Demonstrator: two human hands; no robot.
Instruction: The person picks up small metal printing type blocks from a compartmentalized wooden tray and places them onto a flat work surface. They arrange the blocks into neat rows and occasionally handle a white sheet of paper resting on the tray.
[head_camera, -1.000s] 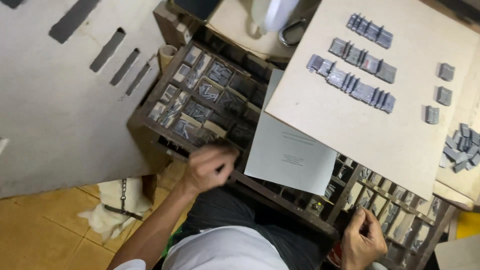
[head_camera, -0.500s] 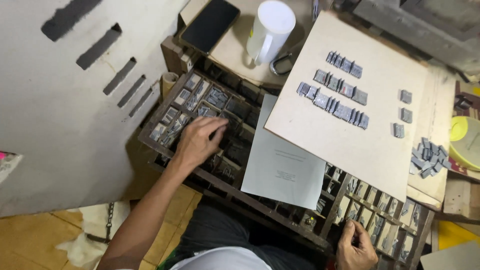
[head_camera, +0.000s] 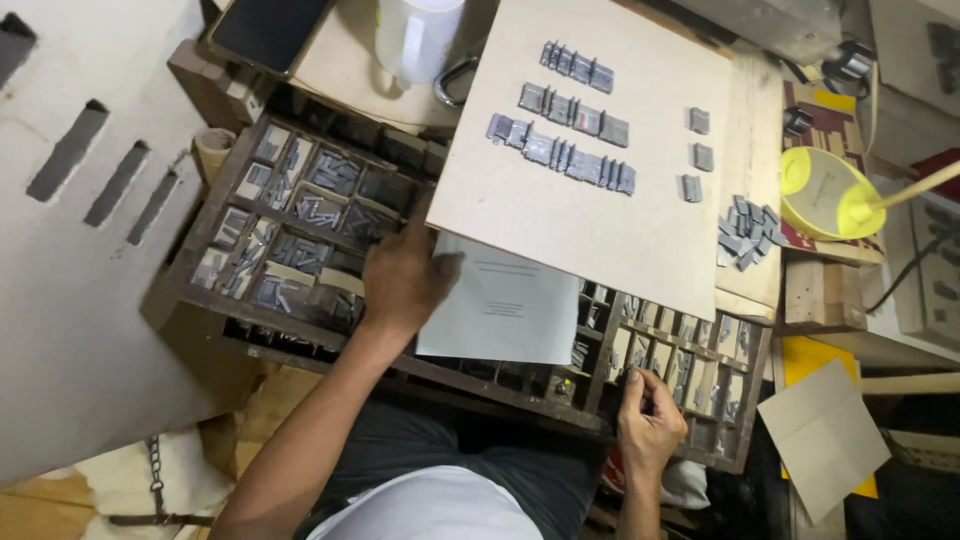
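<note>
Left hand (head_camera: 400, 280) at frame centre, fingers spread flat, touching white paper sheet (head_camera: 505, 305) atop wooden type case (head_camera: 300, 235). Right hand (head_camera: 648, 425) lower right, fingers curled over case compartments; grip contents unclear. Metal type rows (head_camera: 565, 130) on board (head_camera: 560, 210) upper centre.

**Even indoor light, sharp centre, dark corners**

The light is soft and quite even, and it seems to come from above. The pale board (head_camera: 590, 200) and the white sheet of paper (head_camera: 505, 305) look bright but not burnt out. The compartments of the wooden type case (head_camera: 300, 225) stay dim, and the lower right corner is almost black. The left hand (head_camera: 400, 280) throws only a weak shadow. The right hand (head_camera: 648, 425) is a little soft. The yellow bowl (head_camera: 825, 195) shows mild glare.
</note>
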